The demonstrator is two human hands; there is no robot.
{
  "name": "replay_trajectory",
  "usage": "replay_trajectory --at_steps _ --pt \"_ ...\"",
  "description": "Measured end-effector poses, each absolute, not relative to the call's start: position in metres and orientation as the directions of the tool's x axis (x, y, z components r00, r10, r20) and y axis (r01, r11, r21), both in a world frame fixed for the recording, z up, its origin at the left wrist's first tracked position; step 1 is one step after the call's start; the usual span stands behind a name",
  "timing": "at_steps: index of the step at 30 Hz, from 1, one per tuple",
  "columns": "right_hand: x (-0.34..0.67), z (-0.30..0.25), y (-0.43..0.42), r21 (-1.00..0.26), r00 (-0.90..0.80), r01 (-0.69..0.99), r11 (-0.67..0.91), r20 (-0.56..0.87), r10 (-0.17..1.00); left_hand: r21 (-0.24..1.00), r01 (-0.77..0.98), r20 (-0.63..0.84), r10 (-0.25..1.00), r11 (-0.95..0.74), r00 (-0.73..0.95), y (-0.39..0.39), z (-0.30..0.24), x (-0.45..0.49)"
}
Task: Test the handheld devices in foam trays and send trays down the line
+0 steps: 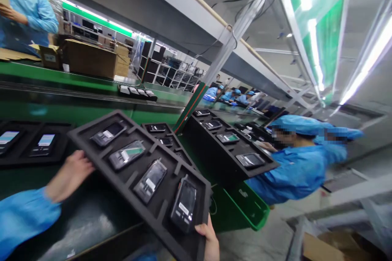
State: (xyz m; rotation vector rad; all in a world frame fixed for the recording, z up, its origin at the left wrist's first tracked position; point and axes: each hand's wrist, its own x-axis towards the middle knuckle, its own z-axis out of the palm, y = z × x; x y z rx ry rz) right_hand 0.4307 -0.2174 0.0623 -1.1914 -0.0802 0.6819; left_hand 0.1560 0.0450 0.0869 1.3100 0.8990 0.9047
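Note:
A black foam tray hangs tilted between my two hands, its right end lower and nearer to me. Several dark handheld devices, each with a white label, lie in its compartments; the nearest device is close to my right hand. My left hand grips the tray's left edge, fingers partly hidden behind it. At the lower right corner my right hand has its thumb over the rim, with the other fingers out of sight underneath. Behind it, another device tray is partly covered.
On the left lies a tray with lit-screen devices. A tall stack of black trays stands right of a post, above a green bin. Co-workers in blue sit at the right; another person stands across the line beside cardboard boxes.

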Motion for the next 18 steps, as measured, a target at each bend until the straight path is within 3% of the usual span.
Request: replay_trajectory --at_steps 5,11,14,18 --pt "0.451 0.043 -0.197 -0.912 0.928 -0.282 0.298 -0.181 0.325 0.965 -0.119 -0.094 0.734 0.233 0.673 0.043 0.066 0.281" --pt "0.485 0.032 -0.175 -0.933 0.994 -0.106 0.343 -0.087 0.07 0.95 0.071 -0.256 0.632 0.303 0.731 0.058 0.045 0.379" --pt "0.491 0.021 -0.171 -0.949 0.999 -0.051 0.312 -0.046 0.022 0.933 0.159 -0.334 0.619 0.322 0.711 0.062 0.029 0.399" --pt "0.498 0.004 -0.17 -0.971 0.996 0.068 0.231 0.08 0.045 0.917 0.222 -0.389 0.615 0.333 0.686 0.064 0.012 0.41"
